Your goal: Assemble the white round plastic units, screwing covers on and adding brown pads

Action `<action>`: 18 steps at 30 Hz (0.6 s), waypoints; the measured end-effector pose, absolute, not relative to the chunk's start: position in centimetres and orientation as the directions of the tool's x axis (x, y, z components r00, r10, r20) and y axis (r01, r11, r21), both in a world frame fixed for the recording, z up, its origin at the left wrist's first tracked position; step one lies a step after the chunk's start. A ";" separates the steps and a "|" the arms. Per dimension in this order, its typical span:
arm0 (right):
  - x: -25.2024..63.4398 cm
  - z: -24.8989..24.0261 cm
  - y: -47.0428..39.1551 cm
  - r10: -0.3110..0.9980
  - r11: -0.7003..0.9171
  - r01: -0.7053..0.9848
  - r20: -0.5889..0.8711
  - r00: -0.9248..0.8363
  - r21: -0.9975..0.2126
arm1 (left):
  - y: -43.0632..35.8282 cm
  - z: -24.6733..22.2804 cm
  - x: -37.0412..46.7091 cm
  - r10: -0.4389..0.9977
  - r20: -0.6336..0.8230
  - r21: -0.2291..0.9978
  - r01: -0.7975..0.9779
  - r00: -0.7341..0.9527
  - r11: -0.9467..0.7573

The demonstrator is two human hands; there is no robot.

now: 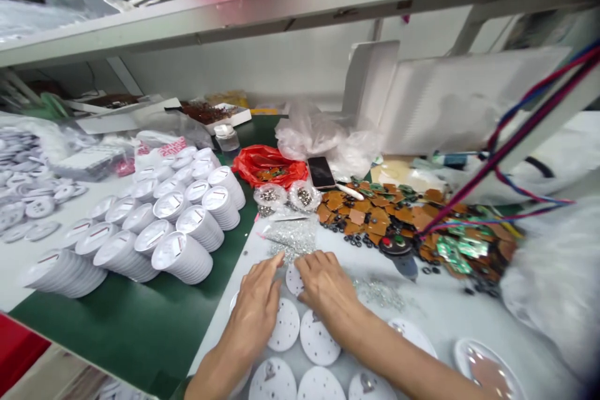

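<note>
From the head view, we see our left hand (257,300) and right hand (323,284) over white discs (320,337) on the pale tabletop (220,350), fingers loosely curled. The far disc lies between them, the right fingertips at its edge; whether either hand grips anything, we cannot tell. Stacked white discs (182,256) stand left on a green mat (154,331). Farther right lie brown circuit boards (375,219), probably, near a phone (321,172).
</note>
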State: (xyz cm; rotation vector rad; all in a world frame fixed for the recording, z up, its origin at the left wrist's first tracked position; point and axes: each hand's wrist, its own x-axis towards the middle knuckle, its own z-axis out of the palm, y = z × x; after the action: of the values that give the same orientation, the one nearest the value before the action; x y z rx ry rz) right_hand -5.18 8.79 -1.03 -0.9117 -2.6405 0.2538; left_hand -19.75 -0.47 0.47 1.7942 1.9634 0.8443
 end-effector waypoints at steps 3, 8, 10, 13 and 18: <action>-4.4 -0.9 9.0 0.667 0.737 0.574 0.246 -0.703 -0.356 | -0.6 1.1 -20.2 0.974 0.129 0.726 0.687 -0.189 0.037; -2.2 0.4 9.4 0.698 0.681 0.510 0.255 -0.670 -0.526 | 0.2 1.6 -19.6 0.948 -0.029 0.863 0.471 -0.316 0.183; -1.8 0.7 9.8 0.701 0.670 0.484 0.267 -0.661 -0.563 | 0.7 1.7 -19.4 0.946 -0.084 0.888 0.407 -0.313 0.214; -1.5 1.1 10.1 0.711 0.655 0.450 0.293 -0.639 -0.607 | 1.3 1.9 -19.2 0.947 -0.097 0.901 0.378 -0.305 0.214; -0.2 2.1 9.2 0.644 0.710 0.296 0.419 -0.640 -0.639 | 1.8 2.4 -18.2 0.957 -0.226 0.947 0.188 -0.183 0.259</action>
State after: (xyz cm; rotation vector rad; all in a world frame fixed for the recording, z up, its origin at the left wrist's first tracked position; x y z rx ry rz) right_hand -0.23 9.25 2.07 -0.7118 -2.2682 0.6991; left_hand -18.17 1.81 2.36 1.0896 1.5897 1.0269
